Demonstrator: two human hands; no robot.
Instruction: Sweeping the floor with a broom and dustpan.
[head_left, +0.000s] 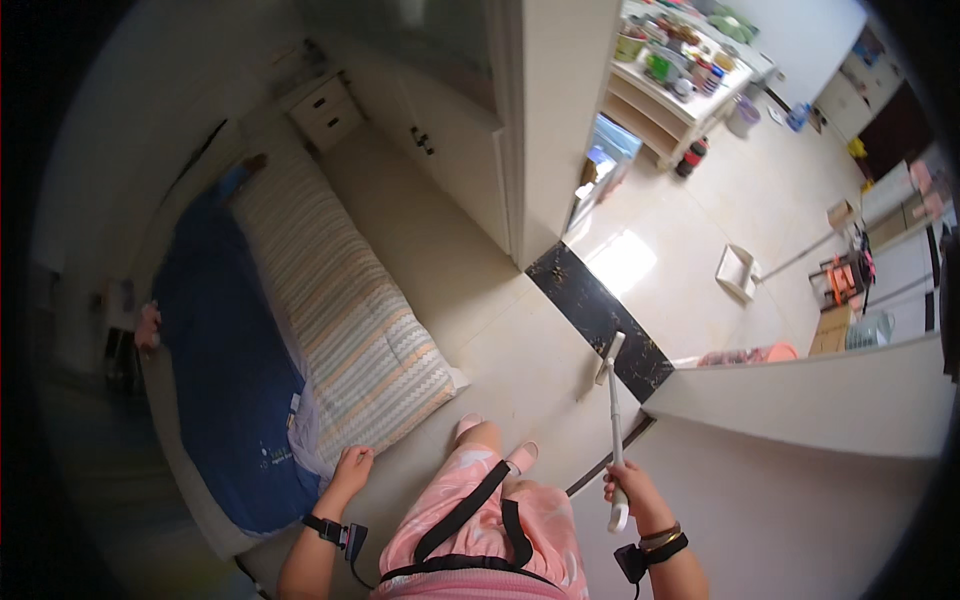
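My right hand (628, 489) is closed around the pale handle of a long-handled broom (615, 420). The broom's head (610, 358) rests at the edge of the black marble threshold (592, 307) in the doorway, with small debris on the floor beside it. My left hand (355, 466) holds nothing and hovers near the corner of a bed, its fingers loosely curled. A striped bedspread (360, 315) and a dark blue cloth (225, 360) lie on the bed.
Past the doorway stands a white long-handled dustpan (738, 273), with a cardboard box (829, 330) near the wall. A cluttered table (705, 105) and a dark bottle (691, 157) are farther back. A white partition wall (795, 405) borders the doorway on the right.
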